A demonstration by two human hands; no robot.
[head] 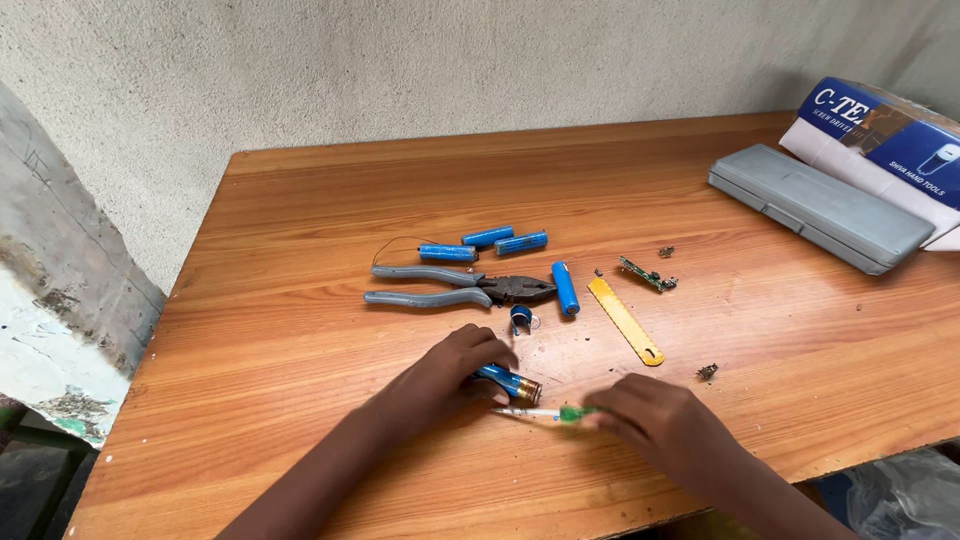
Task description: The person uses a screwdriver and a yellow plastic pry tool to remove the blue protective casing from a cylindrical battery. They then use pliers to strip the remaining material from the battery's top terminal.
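A wooden table [300, 260] with an orange-brown grained top fills most of the frame. Behind it, across the top, runs a rough grey plastered wall [450, 60]. At the left edge stands a worn concrete ledge [55, 300] with chipped white paint. The daylight is soft and even.

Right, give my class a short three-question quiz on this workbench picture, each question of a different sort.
1. True or false: the pliers lie between the hands and the wall.
2. Which thing does the left hand hold down on the table?
A. a blue cylindrical cell
B. the yellow strip
C. the grey case
3. Fill in: the right hand holds a small tool with a ____ handle.

Key
1. True
2. A
3. green
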